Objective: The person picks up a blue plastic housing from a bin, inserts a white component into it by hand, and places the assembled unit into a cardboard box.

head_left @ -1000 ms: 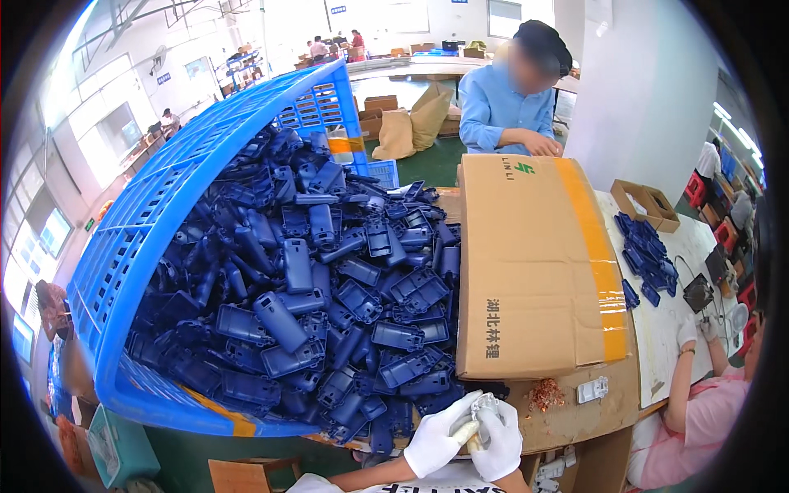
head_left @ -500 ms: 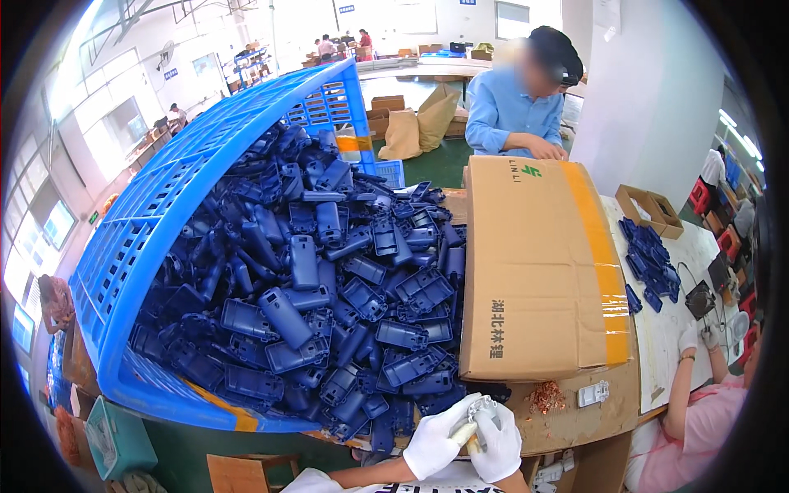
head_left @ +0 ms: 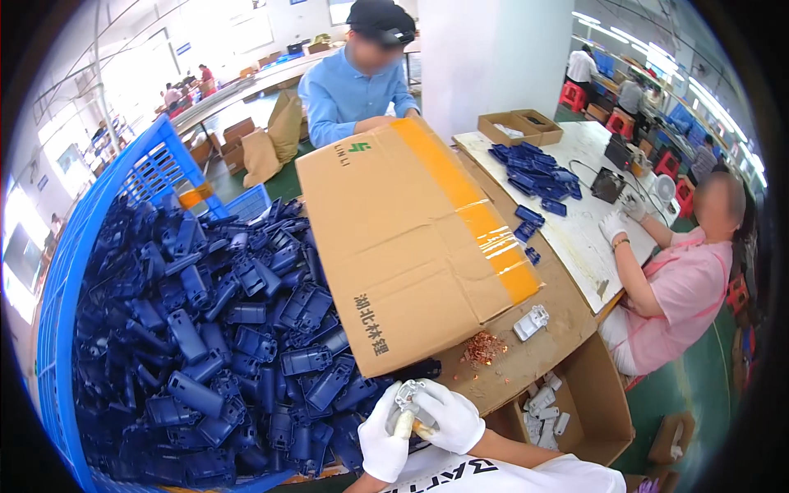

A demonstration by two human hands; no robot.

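Note:
Both of my hands wear white gloves and come together low in the view, in front of the cardboard box. My left hand [head_left: 383, 435] is closed round the left side of a small silver-grey plastic casing [head_left: 406, 393]. On its other side, my right hand [head_left: 452, 417] grips the same casing, fingers curled. The glove tips look yellowed, and the lower part of the casing is hidden by them. A similar light grey casing [head_left: 531, 323] lies on the brown worktop, beside a small heap of copper-coloured bits [head_left: 483, 349].
A blue crate [head_left: 59, 329] at left spills dark blue casings [head_left: 197, 329]. The large cardboard box [head_left: 411, 238] stands ahead. An open carton [head_left: 596, 394] of grey casings sits lower right. Co-workers in blue [head_left: 349, 90] and pink [head_left: 686, 279] work nearby, by more blue casings [head_left: 538, 177].
My view has swung to the right, so the crate and box sit further left and the open carton shows. Both hands still hold the casing.

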